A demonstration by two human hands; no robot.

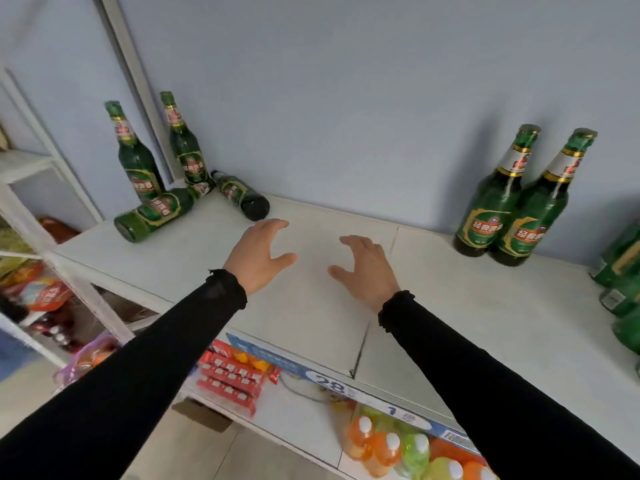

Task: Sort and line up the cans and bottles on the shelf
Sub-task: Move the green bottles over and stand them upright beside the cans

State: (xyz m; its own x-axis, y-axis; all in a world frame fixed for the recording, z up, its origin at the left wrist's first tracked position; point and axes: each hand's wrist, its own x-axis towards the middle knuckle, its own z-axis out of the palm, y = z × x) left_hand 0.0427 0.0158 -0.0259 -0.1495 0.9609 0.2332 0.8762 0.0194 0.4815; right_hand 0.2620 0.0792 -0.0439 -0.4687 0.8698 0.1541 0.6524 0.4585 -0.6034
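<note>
Both hands, the left hand (258,252) and the right hand (367,265), hover with fingers apart and holding nothing over the shelf (311,306), so I think the next move is to stand up the fallen bottle (156,213) at back left.

Both arms in black sleeves reach out over the white shelf top (311,306). The left hand (258,256) and the right hand (367,266) hover above the bare middle, fingers spread and loosely bent, holding nothing. At the back left, two green bottles (136,161) stand upright by the wall, and two fallen bottles (154,214) lie on their sides just beside them. Well off to the right, a pair of upright green bottles (512,216) stands touching. More green bottles (623,271) show at the right edge
</note>
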